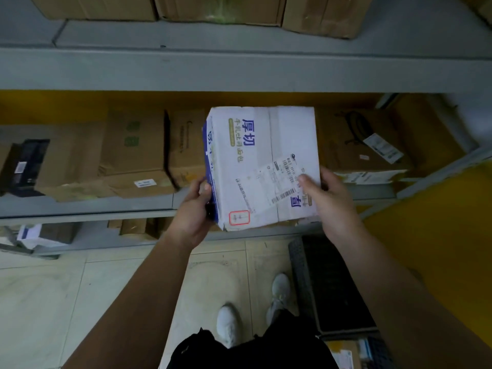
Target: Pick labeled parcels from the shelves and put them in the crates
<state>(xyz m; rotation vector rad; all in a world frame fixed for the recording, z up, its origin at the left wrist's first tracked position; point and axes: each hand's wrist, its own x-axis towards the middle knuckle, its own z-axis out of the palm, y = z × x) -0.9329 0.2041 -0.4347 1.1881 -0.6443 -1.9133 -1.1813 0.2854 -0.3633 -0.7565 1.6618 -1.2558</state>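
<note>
Two bare forearms with no sleeves, ending in the left hand (193, 213) and right hand (331, 201). Below them, black clothing (239, 350) and white sneakers (227, 324).

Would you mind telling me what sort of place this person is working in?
Probably a parcel depot or stockroom: grey metal shelves hold many cardboard boxes, and both hands grip a white box bearing a barcoded shipping label.
</note>
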